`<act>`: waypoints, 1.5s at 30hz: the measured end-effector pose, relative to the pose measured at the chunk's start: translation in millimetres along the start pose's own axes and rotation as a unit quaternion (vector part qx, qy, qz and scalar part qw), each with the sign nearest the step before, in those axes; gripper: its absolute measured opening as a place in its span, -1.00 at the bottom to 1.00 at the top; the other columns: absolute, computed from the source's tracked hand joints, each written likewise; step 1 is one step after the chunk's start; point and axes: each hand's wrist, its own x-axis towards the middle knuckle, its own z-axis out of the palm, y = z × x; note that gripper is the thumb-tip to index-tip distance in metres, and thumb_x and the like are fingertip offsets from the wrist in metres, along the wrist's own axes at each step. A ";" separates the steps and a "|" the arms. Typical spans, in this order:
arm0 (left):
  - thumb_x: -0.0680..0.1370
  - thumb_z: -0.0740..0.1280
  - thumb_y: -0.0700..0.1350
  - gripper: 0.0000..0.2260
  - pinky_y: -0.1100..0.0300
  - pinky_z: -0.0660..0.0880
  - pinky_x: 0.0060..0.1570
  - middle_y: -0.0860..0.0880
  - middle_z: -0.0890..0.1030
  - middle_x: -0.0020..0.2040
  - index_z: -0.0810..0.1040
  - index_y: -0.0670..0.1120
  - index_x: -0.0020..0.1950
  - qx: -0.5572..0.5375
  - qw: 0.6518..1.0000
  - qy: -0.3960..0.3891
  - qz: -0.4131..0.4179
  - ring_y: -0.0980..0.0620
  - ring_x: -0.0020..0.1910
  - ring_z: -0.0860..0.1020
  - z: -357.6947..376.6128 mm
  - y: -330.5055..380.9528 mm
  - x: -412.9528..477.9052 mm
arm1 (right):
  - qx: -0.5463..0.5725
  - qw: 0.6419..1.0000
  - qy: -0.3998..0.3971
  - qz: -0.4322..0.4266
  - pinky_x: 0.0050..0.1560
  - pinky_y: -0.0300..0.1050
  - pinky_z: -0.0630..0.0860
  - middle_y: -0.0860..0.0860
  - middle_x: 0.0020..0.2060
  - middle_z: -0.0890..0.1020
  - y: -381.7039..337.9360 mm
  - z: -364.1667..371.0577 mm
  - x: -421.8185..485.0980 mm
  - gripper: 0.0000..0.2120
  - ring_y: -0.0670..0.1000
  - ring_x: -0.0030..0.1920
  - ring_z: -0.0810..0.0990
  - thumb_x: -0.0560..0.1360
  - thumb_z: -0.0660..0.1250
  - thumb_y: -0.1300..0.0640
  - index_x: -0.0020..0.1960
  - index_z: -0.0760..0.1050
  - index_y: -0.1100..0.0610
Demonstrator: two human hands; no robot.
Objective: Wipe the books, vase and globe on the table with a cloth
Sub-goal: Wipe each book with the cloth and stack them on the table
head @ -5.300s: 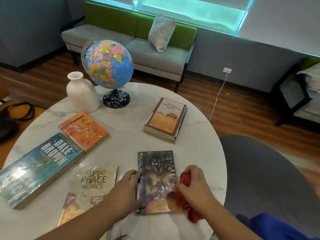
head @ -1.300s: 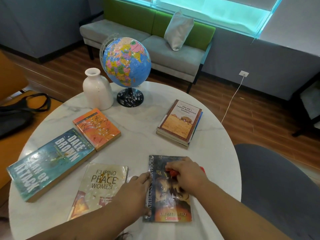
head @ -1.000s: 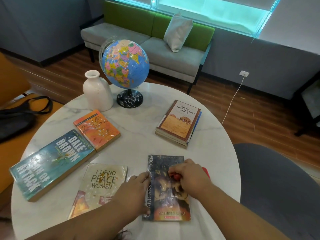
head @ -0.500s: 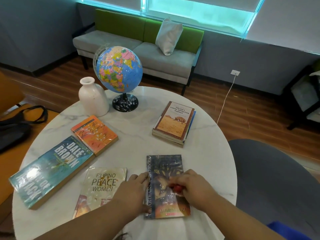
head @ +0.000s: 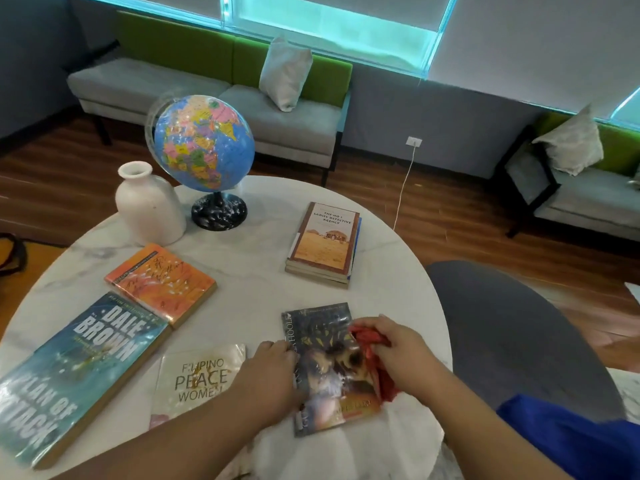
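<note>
A dark paperback (head: 325, 365) lies near the front edge of the round marble table (head: 249, 271). My left hand (head: 270, 372) rests flat on its spine side and holds it down. My right hand (head: 398, 351) grips a bunched red cloth (head: 372, 341) at the book's right edge. Other books lie around: a pale "Peace Women" book (head: 197, 379), a large blue Dale Brown book (head: 79, 368), an orange book (head: 161, 282) and a small stack (head: 325, 244). A white vase (head: 149, 206) and a globe (head: 202, 147) stand at the back left.
A grey chair (head: 519, 334) stands close to the table's right. Grey-and-green sofas (head: 214, 88) with pillows line the far wall. A white cable (head: 403, 188) runs from a wall socket down to the wooden floor. A dark bag (head: 10, 254) lies at far left.
My right hand has slid with the red cloth from the middle of the dark book's cover to its right edge. My left hand stays on the spine side.
</note>
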 end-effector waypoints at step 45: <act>0.55 0.33 -0.26 -0.82 0.15 0.54 0.05 -0.06 0.64 0.03 0.49 -0.12 0.13 -0.629 0.775 -0.051 0.001 0.01 0.03 0.61 -60.9 65.9 -2.7 | 0.521 0.843 0.125 0.047 -0.16 -0.14 0.61 0.07 -0.08 0.71 -26.0 2.6 -36.4 -0.84 0.05 -0.08 0.70 0.56 0.32 0.18 0.10 0.58 0.02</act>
